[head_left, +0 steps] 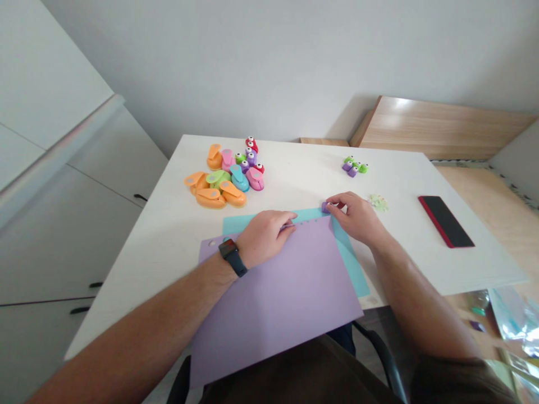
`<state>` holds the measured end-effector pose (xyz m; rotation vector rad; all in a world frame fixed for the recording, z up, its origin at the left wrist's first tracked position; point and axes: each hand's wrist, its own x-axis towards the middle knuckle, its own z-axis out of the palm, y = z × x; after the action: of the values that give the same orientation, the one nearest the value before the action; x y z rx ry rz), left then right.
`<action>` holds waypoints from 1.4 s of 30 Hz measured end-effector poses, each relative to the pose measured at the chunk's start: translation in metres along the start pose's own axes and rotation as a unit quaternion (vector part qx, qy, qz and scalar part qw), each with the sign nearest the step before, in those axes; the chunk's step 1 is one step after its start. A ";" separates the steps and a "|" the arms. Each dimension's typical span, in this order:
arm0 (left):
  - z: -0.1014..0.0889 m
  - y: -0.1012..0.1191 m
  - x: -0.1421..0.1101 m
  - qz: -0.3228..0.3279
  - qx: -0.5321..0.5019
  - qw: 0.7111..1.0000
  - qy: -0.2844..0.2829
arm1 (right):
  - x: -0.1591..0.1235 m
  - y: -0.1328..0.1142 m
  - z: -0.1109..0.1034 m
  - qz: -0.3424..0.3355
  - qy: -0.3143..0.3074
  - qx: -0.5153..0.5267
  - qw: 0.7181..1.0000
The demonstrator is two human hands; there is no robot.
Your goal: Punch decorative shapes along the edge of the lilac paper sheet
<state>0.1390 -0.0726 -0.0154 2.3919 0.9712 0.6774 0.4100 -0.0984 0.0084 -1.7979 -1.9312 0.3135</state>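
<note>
A purple sheet of paper (290, 292) lies over a light blue sheet (352, 264) and hangs past the table's front edge. Small punched holes run along its far edge, with a larger hole near the left corner. My left hand (266, 235), with a dark watch on the wrist, pinches that far edge near the middle. Between the thumb and fingers of my right hand (350, 216) is a small purple craft punch (325, 207), just beyond the sheet's far right corner. Whether the punch touches the paper I cannot tell.
Several colourful craft punches (233, 193) cluster at the back left of the white table (295, 171). Several small green and purple punches (353, 167) stand at the back right. Pale paper bits (379, 202) lie beside my right hand, and a black-and-red flat object (446, 221) lies farther right.
</note>
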 end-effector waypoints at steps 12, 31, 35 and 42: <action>0.000 0.000 0.000 0.003 0.002 1.000 0.001 | 0.005 0.015 -0.001 0.037 0.069 0.007 0.997; 0.001 -0.001 -0.001 0.008 -0.001 1.000 0.009 | 0.020 0.074 -0.022 0.171 0.101 -0.109 0.974; 0.001 -0.001 -0.001 0.005 -0.005 1.000 0.007 | 0.020 0.073 -0.023 0.182 0.098 -0.113 0.972; 0.000 0.000 -0.001 0.004 -0.001 1.000 -0.003 | 0.019 0.070 -0.023 0.190 0.123 -0.104 0.968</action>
<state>0.1382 -0.0738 -0.0153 2.3952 0.9591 0.6732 0.4815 -0.0759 -0.0014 -2.2271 -1.4892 0.0047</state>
